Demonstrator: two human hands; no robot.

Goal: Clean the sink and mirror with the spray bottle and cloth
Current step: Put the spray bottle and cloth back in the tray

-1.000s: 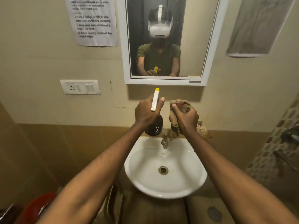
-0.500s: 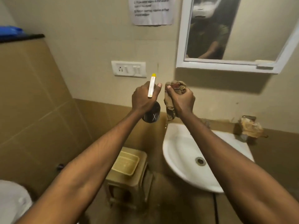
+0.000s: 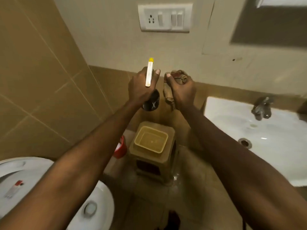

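While both arms reach forward side by side, a white toilet (image 3: 49,188) sits below and left of the left forearm, with a small lighter (image 3: 14,188) lying on its lid. Just left of the stool, under the left forearm, a red tub (image 3: 120,149) shows in part. The left hand (image 3: 141,87) is wrapped around the neck of the spray bottle (image 3: 151,101), whose dark body hangs below the fist while its white head with a yellow tip rises above the knuckles. Below the two hands stands a brown stool (image 3: 154,156) with a tan tray (image 3: 151,139) on top. Above the hands, a switch plate (image 3: 165,17) is fixed to the wall. Just beside the left hand, the right hand (image 3: 181,91) is closed on a bunched brown cloth (image 3: 177,77), an end of it dangling below the fist. Right of the right forearm lies the white sink (image 3: 274,140) with its tap (image 3: 262,107) and drain (image 3: 244,142). Only the lower corner of the mirror (image 3: 282,1) shows, far up to the right.
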